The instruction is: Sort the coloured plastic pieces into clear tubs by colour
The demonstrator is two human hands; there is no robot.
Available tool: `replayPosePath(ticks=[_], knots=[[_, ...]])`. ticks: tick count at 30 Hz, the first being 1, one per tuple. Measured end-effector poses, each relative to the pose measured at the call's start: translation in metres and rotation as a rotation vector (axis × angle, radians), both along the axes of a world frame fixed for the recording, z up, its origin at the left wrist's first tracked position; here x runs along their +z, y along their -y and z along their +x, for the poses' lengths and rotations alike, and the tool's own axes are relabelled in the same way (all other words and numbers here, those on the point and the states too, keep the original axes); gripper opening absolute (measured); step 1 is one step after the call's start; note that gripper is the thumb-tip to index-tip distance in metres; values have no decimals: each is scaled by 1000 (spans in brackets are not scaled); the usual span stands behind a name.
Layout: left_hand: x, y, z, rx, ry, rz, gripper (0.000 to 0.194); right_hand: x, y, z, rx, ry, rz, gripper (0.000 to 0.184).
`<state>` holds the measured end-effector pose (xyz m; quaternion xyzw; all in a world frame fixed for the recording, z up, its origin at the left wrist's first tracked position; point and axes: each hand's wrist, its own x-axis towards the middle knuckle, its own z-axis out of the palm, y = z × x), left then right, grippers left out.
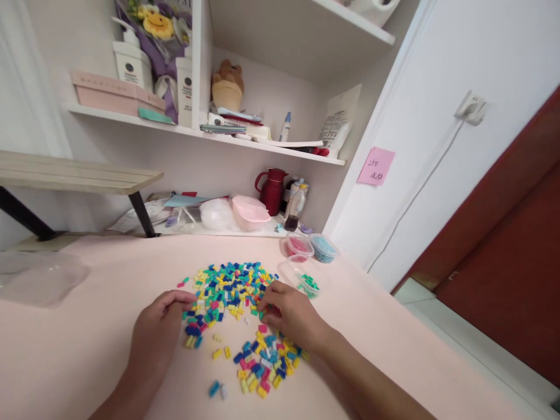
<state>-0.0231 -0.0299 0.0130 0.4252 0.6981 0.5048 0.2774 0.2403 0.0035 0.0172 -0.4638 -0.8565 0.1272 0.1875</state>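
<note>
Many small plastic building bricks in blue, teal, green, yellow, white and pink lie in a wide pile (231, 286) on the pale pink tabletop. A smaller brick heap (266, 361) lies nearer to me. My left hand (160, 326) rests at the pile's left edge, fingers stretched toward the bricks and holding nothing visible. At the right edge, my right hand (291, 309) has its thumb and fingers bent together among the bricks; what lies between the fingertips is hidden. Just beyond it, a clear plastic container (291, 268) holds green bricks (310, 284).
Behind stand tubs of pink bricks (300, 245) and blue bricks (324, 248). A clear plastic container (44, 280) sits at the left, near a wooden stand (79, 172). A red jug (273, 192), bottles and a pink bowl (250, 211) line the back under the shelf (210, 137).
</note>
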Motion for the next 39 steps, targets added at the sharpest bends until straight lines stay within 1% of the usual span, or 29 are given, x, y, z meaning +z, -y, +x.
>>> replayPosePath(ticks=[5, 11, 13, 16, 18, 21, 24, 26, 27, 29, 33, 36, 39], knots=[[-3, -1, -2, -14, -6, -26, 26, 1, -1, 0, -38, 10, -42, 17], [-5, -2, -2, -21, -7, -26, 26, 0, 1, -3, -39, -24, -62, 17], [-4, -2, -2, -14, -10, -23, 26, 4, 3, -4, -25, -44, -49, 18], [-2, -3, -3, -10, -22, -14, 26, 17, 4, 4, -10, -127, 22, 22], [-1, -2, -3, -4, -32, -13, 27, 29, 2, 17, -63, -217, 87, 20], [2, -1, -4, -1, -41, -23, 28, 42, -5, 46, -253, -295, 200, 12], [4, 0, -3, 6, -39, -36, 28, 44, -12, 69, -424, -245, 267, 13], [6, 0, -2, 17, -37, -32, 27, 43, -15, 75, -477, -201, 286, 19], [6, 0, -2, 24, -36, -26, 27, 43, -15, 74, -476, -196, 293, 22], [7, 0, -1, 32, -36, -12, 26, 43, -13, 67, -414, -224, 299, 24], [7, 0, -1, 40, -35, -33, 26, 40, -3, 39, -147, -274, 224, 20], [6, 1, -2, 26, -34, -27, 26, 27, 3, 18, 26, -202, 174, 23], [3, 1, -3, 15, -36, 5, 25, 13, 4, 6, 100, -102, 152, 28]])
